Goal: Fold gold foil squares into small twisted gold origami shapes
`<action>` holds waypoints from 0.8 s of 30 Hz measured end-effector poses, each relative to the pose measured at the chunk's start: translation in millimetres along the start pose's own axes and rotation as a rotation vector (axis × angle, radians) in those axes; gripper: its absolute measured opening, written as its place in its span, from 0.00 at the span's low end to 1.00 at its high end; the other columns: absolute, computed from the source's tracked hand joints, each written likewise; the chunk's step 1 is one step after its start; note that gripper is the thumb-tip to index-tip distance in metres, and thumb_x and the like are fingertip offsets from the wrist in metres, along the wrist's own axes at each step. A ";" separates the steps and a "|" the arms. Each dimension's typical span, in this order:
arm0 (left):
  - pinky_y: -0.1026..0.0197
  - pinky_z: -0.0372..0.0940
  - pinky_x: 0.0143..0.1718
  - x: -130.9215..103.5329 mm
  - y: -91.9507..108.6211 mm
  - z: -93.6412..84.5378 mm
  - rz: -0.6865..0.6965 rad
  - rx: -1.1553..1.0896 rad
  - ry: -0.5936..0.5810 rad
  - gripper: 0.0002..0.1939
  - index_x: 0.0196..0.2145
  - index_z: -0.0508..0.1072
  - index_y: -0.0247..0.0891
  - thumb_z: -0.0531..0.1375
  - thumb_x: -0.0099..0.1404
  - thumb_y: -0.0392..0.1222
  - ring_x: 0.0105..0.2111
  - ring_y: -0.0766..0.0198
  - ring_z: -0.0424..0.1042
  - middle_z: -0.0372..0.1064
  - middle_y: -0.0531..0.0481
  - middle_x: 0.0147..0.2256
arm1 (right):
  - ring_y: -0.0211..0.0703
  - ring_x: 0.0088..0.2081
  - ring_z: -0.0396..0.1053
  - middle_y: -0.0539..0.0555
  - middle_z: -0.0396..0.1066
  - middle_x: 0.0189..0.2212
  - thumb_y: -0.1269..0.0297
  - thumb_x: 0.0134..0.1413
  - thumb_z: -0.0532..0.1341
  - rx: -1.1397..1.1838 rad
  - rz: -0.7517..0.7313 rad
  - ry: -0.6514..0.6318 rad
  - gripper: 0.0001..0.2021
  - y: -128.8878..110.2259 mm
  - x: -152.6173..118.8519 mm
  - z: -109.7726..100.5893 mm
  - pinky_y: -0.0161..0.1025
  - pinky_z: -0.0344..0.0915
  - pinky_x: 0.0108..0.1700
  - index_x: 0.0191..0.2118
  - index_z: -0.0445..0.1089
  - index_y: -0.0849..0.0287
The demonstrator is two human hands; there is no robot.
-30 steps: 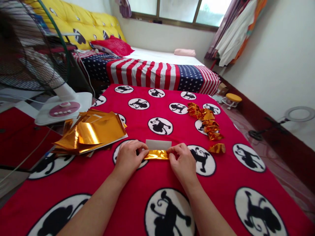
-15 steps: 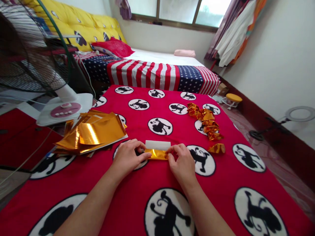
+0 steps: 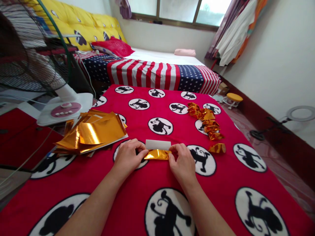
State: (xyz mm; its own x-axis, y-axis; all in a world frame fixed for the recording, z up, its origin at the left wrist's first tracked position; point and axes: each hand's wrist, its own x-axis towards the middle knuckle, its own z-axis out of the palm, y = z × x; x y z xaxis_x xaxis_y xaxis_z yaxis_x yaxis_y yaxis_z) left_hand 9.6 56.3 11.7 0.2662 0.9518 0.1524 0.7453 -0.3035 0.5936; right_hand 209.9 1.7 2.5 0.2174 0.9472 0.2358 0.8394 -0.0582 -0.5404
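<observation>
A sheet of gold foil paper (image 3: 157, 154) lies on the red monkey-print cloth (image 3: 137, 209), its near part folded or rolled over with the gold side out. Its far strip shows the pale back. My left hand (image 3: 129, 155) pinches the left end between thumb and fingers. At the right end, the fingers of my right hand (image 3: 182, 160) are closed on the foil. Left of my hands rests a loose pile of flat gold foil sheets (image 3: 103, 131). Several folded gold foil pieces (image 3: 210, 126) sit in a row at the right, with a single folded piece (image 3: 218, 148) nearer me.
A fan (image 3: 66, 95) on a white base stands at the left, close to the foil pile. Beyond the cloth is a bed with a star-and-stripe cover (image 3: 147, 73). A yellow-topped stool (image 3: 234, 97) and a ring-shaped stand (image 3: 300, 113) are on the floor at right.
The left end of the folded foil strip now looks angled and creased where it was straight. My left thumb has drawn back slightly to the left; my right hand has barely moved.
</observation>
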 end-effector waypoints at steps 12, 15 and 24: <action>0.61 0.60 0.36 -0.6 5.0 3.7 0.004 0.061 0.036 0.04 0.26 0.74 0.40 0.62 0.58 0.41 0.32 0.62 0.69 0.71 0.52 0.28 | 0.43 0.39 0.65 0.51 0.68 0.34 0.74 0.54 0.56 0.051 -0.017 -0.025 0.08 -1.4 -0.2 -2.0 0.38 0.59 0.42 0.33 0.71 0.55; 0.60 0.59 0.36 -1.1 7.0 2.3 0.021 0.062 0.032 0.02 0.29 0.75 0.41 0.62 0.58 0.40 0.33 0.62 0.69 0.70 0.52 0.28 | 0.43 0.40 0.66 0.51 0.68 0.34 0.74 0.54 0.56 0.053 -0.006 -0.019 0.10 -3.4 -0.3 -2.8 0.38 0.59 0.44 0.32 0.73 0.55; 0.57 0.58 0.39 -2.4 12.3 4.7 0.051 0.141 0.027 0.09 0.30 0.80 0.47 0.59 0.59 0.39 0.35 0.59 0.69 0.71 0.50 0.31 | 0.48 0.38 0.66 0.56 0.68 0.33 0.50 0.58 0.58 -0.218 0.066 -0.009 0.17 -21.6 8.2 1.3 0.43 0.57 0.39 0.27 0.71 0.57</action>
State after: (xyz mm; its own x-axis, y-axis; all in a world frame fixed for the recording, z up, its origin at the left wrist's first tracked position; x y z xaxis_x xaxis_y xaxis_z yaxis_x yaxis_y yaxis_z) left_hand 21.0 50.0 15.0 0.2903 0.9354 0.2018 0.8101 -0.3525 0.4684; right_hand 192.9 11.0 15.1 0.2716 0.9418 0.1980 0.9115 -0.1857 -0.3669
